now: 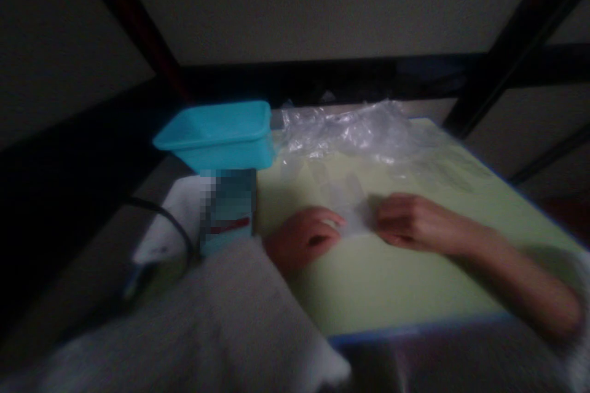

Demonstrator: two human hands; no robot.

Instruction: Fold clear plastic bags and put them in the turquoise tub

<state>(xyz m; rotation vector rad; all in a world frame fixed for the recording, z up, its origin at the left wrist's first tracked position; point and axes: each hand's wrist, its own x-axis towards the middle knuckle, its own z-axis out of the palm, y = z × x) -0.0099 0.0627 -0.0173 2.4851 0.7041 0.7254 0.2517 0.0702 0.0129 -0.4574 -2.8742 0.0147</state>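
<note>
Your loose pale-grey fabric sleeve leads to your bent left hand, which with your curled right hand flanks a flat, translucent plastic piece (I cannot tell whether either grips it) on the pale-yellow, blue-edged tabletop, crumpled clear plastic film beyond.

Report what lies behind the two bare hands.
Beyond the left hand and right hand lies crumpled, clear plastic film, with a turquoise rectangular plastic basin farther left. Whatever the film or hands cover cannot be seen.
</note>
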